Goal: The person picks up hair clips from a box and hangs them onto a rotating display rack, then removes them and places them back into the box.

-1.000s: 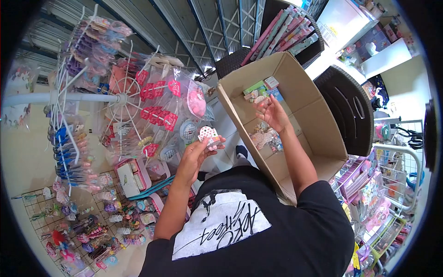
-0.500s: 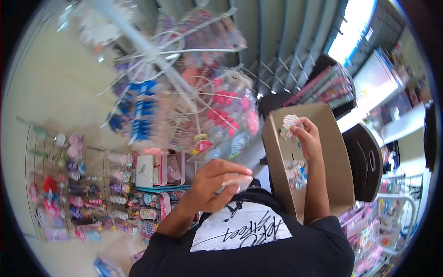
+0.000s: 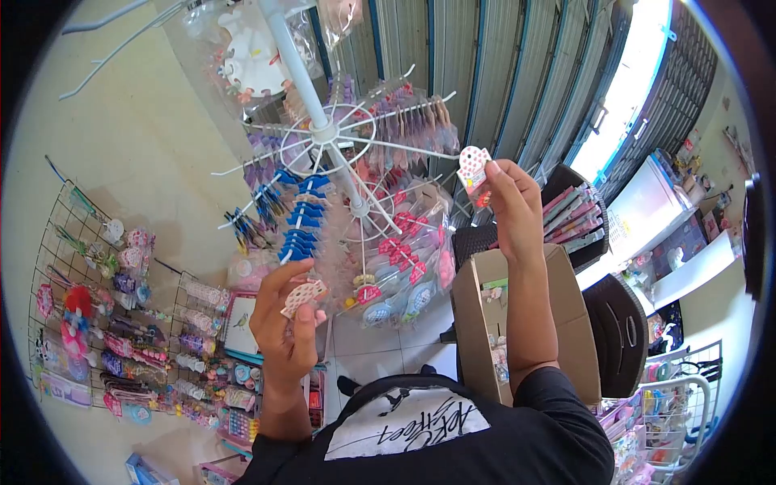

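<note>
A small white card with reddish dots and a rounded top (image 3: 473, 164) is pinched in my right hand (image 3: 517, 208). Something small and red shows at its lower end. The card is right by the tip of a bare white prong on the wire display rack (image 3: 323, 133). Lower and to the left, my left hand (image 3: 281, 335) grips a similar dotted card (image 3: 304, 297) between thumb and fingers. Blue packaged pieces (image 3: 303, 218) hang from the rack just above that hand. Pink bow packets (image 3: 404, 242) hang on the lower tier, between my two hands.
An open cardboard box (image 3: 578, 323) with small packets inside stands below my right forearm. Beside it are a dark chair (image 3: 618, 327) and a dark basket of pink rolled packs (image 3: 572, 212). Wall grids with hair accessories (image 3: 137, 323) are at left; a corrugated shutter (image 3: 501, 89) is behind.
My right hand has risen from over the box to the rack with a card. My left hand has moved left and turned, its card now showing. The view has shifted and sharpened.
</note>
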A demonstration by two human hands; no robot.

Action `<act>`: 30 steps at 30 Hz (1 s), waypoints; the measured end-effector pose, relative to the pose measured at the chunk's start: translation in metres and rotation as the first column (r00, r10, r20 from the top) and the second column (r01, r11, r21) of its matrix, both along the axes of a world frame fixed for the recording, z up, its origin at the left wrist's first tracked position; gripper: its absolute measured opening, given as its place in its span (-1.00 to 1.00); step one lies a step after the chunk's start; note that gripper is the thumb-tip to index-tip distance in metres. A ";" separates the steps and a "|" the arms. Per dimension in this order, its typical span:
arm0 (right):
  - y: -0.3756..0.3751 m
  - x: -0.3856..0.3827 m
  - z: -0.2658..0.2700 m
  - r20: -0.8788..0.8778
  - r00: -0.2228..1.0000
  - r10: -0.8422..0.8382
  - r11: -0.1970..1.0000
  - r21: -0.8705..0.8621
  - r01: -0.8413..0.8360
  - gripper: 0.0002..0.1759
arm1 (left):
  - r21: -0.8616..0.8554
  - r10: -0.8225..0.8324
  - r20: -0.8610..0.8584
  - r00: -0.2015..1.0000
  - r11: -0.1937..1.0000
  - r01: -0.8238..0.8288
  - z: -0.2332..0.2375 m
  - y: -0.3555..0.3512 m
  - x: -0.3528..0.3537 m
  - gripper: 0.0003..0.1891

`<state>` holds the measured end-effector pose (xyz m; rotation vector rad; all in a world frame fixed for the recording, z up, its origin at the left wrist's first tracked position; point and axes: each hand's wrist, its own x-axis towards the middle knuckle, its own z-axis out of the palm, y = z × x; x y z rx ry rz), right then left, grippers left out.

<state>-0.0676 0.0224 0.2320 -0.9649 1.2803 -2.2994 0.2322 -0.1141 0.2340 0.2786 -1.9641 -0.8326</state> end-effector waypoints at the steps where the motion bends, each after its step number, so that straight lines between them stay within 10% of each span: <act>1: -0.001 -0.001 0.000 0.003 1.000 -0.002 1.000 0.008 0.002 -0.76 | -0.003 -0.003 -0.006 1.000 1.000 0.003 0.001 -0.003 0.000 -0.81; 14: -0.013 -0.016 -0.014 0.154 0.968 0.199 0.978 -0.088 -0.187 -0.77 | -0.072 -0.006 -0.002 1.000 0.997 0.005 -0.002 -0.007 0.005 -0.81; 26: -0.099 -0.014 -0.008 -0.181 0.971 0.154 0.973 0.199 -0.117 -0.58 | -0.128 -0.179 0.014 0.984 0.975 0.180 -0.009 0.008 -0.004 -0.83; 28: -0.090 -0.008 0.002 -0.625 0.781 0.018 0.834 0.440 0.333 -0.58 | -0.076 -0.212 0.048 0.976 0.974 0.216 -0.010 0.011 -0.006 -0.75; 30: -0.059 0.010 0.004 -0.824 0.542 -0.169 0.751 0.249 0.612 -0.65 | -0.081 -0.246 0.041 0.968 0.965 0.249 -0.007 0.012 -0.007 -0.78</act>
